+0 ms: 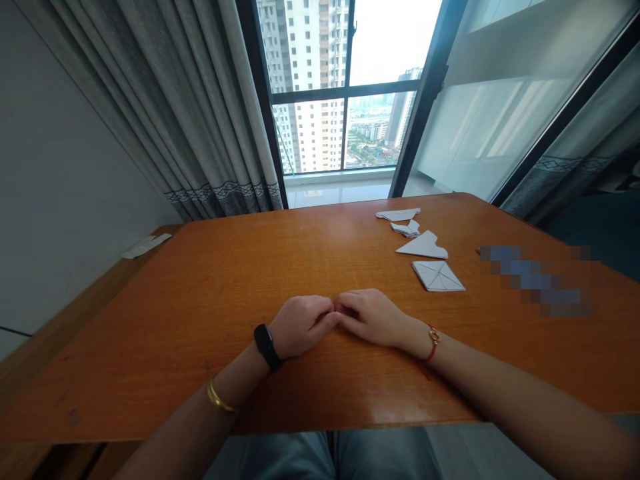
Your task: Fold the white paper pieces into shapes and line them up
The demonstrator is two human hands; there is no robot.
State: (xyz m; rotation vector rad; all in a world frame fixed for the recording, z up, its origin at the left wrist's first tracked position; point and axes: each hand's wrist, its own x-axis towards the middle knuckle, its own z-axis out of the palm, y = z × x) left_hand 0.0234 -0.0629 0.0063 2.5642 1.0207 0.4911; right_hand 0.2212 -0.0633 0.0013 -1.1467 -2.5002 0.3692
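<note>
My left hand (pixel 304 325), with a black band on its wrist, rests on the wooden table (pixel 240 267) near the front edge. Against its fingertips lies my right hand (pixel 373 318), which wears a red cord bracelet. Both hands have curled fingers, and I see nothing held in either. Beyond the right hand is a folded white paper square (pixel 439 276) with creases or lines across its top. Farther back in a row lie a pointed paper piece (pixel 425 246), a small crumpled-looking folded piece (pixel 407 229) and a long flat folded piece (pixel 399 215).
A blurred-out bluish object (pixel 535 275) lies on the table's right side. White paper or cloth (pixel 147 246) sits on a ledge at the far left. Behind the table stand a grey curtain (pixel 200 113) and a dark-framed window (pixel 345 93).
</note>
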